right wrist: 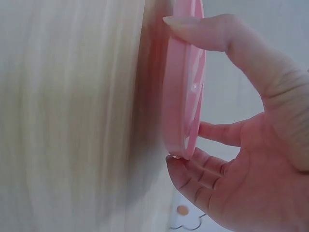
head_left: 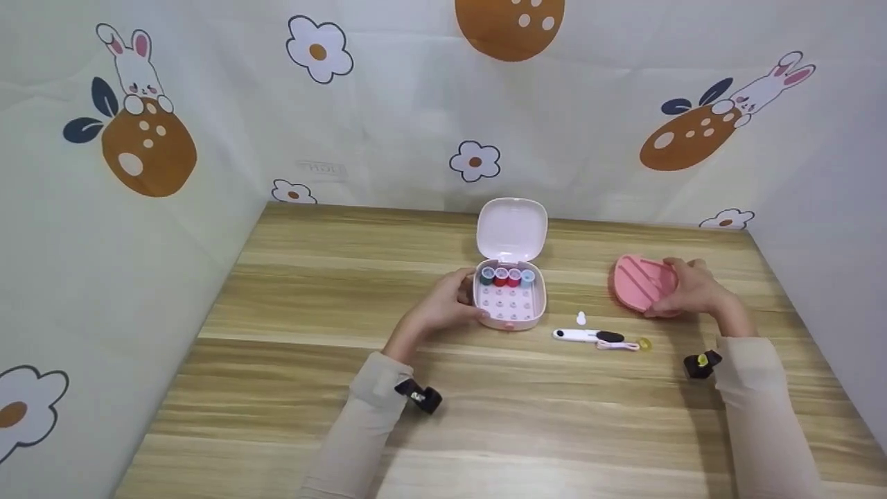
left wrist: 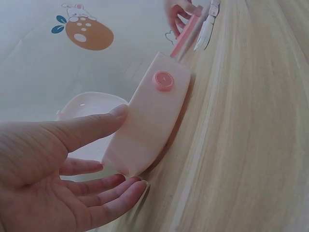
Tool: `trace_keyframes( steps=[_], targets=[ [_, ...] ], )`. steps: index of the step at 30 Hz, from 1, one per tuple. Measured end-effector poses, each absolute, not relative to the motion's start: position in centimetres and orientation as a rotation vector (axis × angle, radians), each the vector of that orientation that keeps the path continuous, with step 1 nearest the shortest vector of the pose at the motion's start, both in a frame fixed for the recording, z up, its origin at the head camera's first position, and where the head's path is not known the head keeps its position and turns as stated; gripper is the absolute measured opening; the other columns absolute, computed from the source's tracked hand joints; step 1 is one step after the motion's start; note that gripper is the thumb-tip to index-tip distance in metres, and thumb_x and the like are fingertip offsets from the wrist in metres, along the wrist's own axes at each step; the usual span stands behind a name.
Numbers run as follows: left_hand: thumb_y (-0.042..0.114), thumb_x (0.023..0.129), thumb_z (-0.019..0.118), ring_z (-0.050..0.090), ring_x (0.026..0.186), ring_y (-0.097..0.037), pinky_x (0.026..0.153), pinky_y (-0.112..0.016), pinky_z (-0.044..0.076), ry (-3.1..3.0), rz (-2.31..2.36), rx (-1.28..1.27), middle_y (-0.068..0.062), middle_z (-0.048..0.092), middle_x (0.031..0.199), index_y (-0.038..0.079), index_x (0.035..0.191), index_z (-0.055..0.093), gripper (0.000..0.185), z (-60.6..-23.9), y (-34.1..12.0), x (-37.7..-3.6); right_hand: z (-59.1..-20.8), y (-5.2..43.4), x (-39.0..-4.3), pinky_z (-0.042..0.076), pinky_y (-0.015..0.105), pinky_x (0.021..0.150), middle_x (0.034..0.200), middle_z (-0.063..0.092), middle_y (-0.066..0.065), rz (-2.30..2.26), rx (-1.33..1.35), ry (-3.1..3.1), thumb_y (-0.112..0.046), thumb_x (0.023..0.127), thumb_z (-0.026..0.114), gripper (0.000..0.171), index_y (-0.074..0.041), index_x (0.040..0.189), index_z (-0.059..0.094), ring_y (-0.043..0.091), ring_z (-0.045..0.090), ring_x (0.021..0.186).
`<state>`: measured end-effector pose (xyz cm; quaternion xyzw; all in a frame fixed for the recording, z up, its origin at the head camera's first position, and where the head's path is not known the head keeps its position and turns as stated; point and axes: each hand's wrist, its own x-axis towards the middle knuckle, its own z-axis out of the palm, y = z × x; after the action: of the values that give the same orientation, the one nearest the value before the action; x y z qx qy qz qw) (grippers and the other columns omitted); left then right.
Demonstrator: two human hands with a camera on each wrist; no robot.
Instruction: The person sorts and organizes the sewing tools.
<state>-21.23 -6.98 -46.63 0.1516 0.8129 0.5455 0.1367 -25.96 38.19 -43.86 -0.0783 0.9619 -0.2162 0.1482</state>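
Observation:
A pale pink sewing box [head_left: 511,322] stands with its lid raised, a row of several thread spools [head_left: 501,277] along the back and rows of small pegs in front. My left hand [head_left: 443,301] holds the box's left side; in the left wrist view the thumb lies along its rim and the fingertips touch its side. Farther right, my right hand [head_left: 693,287] grips a pink divided tray [head_left: 634,281] by its right side. The right wrist view shows the tray [right wrist: 176,96] edge-on, thumb on one edge, fingers at the other.
Between the box and the tray lie a small white piece [head_left: 581,318], a white-and-black slim tool [head_left: 578,335], a pale pink looped item [head_left: 617,345] and a yellow round piece [head_left: 644,344] on the wooden table [head_left: 312,291]. Patterned cloth [head_left: 395,111] walls the back and sides.

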Motion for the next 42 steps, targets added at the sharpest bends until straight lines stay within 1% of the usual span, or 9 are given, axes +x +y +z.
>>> trace_keyframes(
  steps=[7,12,19,25,32,36,42],
  targets=[
    [-0.003,0.086,0.081,0.067,0.11,-0.035,0.09,-0.033,0.063,2.366,1.572,0.452,-0.028,0.062,0.132,-0.007,0.153,0.044,0.076,-46.8,-7.0,-21.3,-43.6,35.9,-24.8,0.048,0.07,0.099,0.131,0.034,0.046,-0.684,-0.29,2.83,-0.033,0.07,0.095,0.121,0.021,0.153,0.026,0.052,0.044,0.114],
    [-0.002,0.086,0.082,0.067,0.111,-0.035,0.091,-0.034,0.062,2.371,1.567,0.456,-0.028,0.062,0.134,-0.007,0.153,0.044,0.077,-46.8,-7.0,-21.3,-43.7,34.4,-24.0,0.05,0.072,0.099,0.134,0.032,0.047,-0.769,-0.316,2.851,-0.032,0.068,0.096,0.122,0.02,0.154,0.027,0.052,0.045,0.116],
    [-0.003,0.086,0.081,0.067,0.111,-0.034,0.094,-0.035,0.061,2.354,1.581,0.446,-0.027,0.062,0.133,-0.006,0.153,0.044,0.076,-46.7,-7.0,-21.3,-43.9,32.8,-23.1,0.049,0.065,0.102,0.132,0.033,0.042,-0.88,-0.33,2.876,-0.026,0.064,0.095,0.119,0.021,0.152,0.03,0.048,0.044,0.116],
    [-0.002,0.086,0.081,0.067,0.111,-0.035,0.093,-0.035,0.062,2.363,1.578,0.444,-0.027,0.061,0.135,-0.006,0.153,0.045,0.076,-46.7,-6.9,-21.3,-44.2,31.4,-22.5,0.049,0.065,0.104,0.132,0.033,0.041,-0.911,-0.324,2.874,-0.025,0.065,0.096,0.119,0.022,0.152,0.03,0.048,0.045,0.116],
    [-0.004,0.086,0.08,0.066,0.115,-0.036,0.095,-0.035,0.061,2.342,1.601,0.446,-0.029,0.06,0.138,-0.007,0.154,0.043,0.078,-46.5,-6.9,-21.2,-44.3,29.5,-22.0,0.051,0.063,0.103,0.131,0.034,0.039,-0.938,-0.328,2.894,-0.026,0.062,0.098,0.119,0.018,0.152,0.035,0.046,0.046,0.115],
    [-0.004,0.086,0.08,0.066,0.116,-0.037,0.095,-0.035,0.062,2.344,1.597,0.433,-0.029,0.059,0.138,-0.006,0.155,0.042,0.078,-46.5,-6.9,-21.3,-44.4,28.5,-21.8,0.05,0.064,0.105,0.132,0.034,0.04,-0.944,-0.373,2.893,-0.025,0.061,0.098,0.119,0.02,0.151,0.034,0.048,0.046,0.117],
    [-0.004,0.085,0.081,0.067,0.112,-0.036,0.091,-0.033,0.063,2.351,1.587,0.439,-0.028,0.06,0.136,-0.007,0.154,0.042,0.079,-46.7,-7.0,-21.2,-44.4,26.9,-21.7,0.048,0.066,0.107,0.136,0.034,0.042,-0.956,-0.423,2.88,-0.023,0.06,0.098,0.12,0.021,0.152,0.033,0.051,0.045,0.12]
  ],
)
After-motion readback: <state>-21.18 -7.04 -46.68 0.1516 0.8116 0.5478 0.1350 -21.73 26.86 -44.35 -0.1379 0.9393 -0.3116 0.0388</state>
